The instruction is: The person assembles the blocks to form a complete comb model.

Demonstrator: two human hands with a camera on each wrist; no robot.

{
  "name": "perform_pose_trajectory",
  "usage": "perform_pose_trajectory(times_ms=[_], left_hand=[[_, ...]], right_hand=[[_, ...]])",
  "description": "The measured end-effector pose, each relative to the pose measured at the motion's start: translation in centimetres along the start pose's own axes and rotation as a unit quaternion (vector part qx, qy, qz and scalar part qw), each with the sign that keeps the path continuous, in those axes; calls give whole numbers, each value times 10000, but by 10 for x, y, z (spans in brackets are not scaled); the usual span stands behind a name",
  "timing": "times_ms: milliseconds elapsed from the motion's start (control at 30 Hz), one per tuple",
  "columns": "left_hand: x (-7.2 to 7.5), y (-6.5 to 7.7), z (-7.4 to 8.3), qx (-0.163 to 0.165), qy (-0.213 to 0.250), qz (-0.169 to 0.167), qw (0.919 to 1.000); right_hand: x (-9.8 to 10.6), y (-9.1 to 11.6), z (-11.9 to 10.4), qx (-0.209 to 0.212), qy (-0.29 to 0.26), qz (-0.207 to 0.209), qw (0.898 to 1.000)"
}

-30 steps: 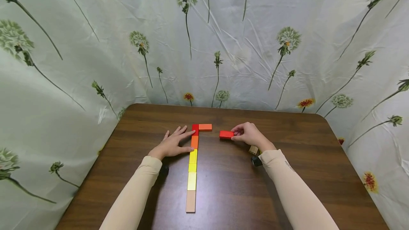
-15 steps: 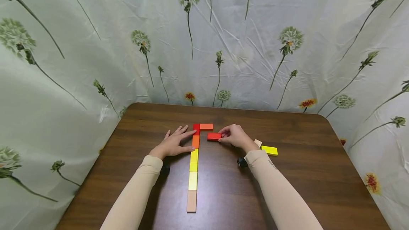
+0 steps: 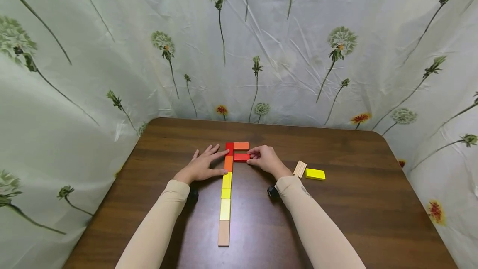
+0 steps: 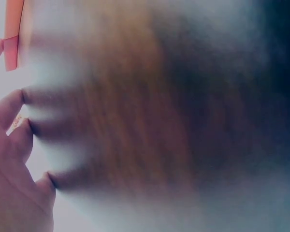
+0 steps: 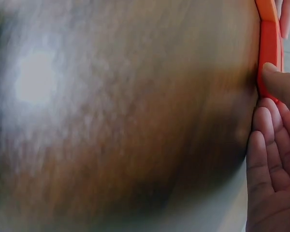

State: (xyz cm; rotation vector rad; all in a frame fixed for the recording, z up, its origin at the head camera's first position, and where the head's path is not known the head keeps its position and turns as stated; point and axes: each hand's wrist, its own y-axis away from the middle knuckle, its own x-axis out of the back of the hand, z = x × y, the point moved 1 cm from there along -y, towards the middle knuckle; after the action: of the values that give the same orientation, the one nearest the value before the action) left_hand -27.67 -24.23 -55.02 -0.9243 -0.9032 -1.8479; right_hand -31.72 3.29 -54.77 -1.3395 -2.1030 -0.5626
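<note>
A column of flat blocks runs down the table: a dark red block (image 3: 229, 147) at the top, an orange block (image 3: 228, 163) below it, then yellow, pale yellow and tan ones. From the column's top a lighter orange block (image 3: 241, 146) extends right. My right hand (image 3: 268, 161) pinches a bright red block (image 3: 241, 157) by its right end, its left end right at the column below the orange arm. My left hand (image 3: 203, 165) lies spread to the left, forefinger on the dark red block and thumb at the column's edge. In the right wrist view, the thumb presses the red block (image 5: 269, 53).
To the right of my right wrist lie a grooved wooden block (image 3: 300, 169) and a yellow block (image 3: 315, 174). The brown table (image 3: 354, 202) ends at a floral curtain (image 3: 291, 74) behind. A tan block (image 3: 224, 233) forms the column's near end.
My right hand has moved left with the red block, bringing it up to the column. The wooden and yellow blocks have come into fuller view. My left hand has stayed in place.
</note>
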Motion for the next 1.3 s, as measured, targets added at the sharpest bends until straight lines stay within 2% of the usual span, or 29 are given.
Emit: perform_pose_trajectory(times_ms=[767,1300], left_hand=[[3,0,2,0,44,-22,10000],[0,1,2,14,30,6,10000]], right_hand=[[-4,1,-1,-317,-388,23,9987],[-3,5,-1,-212,-381,100,9990]])
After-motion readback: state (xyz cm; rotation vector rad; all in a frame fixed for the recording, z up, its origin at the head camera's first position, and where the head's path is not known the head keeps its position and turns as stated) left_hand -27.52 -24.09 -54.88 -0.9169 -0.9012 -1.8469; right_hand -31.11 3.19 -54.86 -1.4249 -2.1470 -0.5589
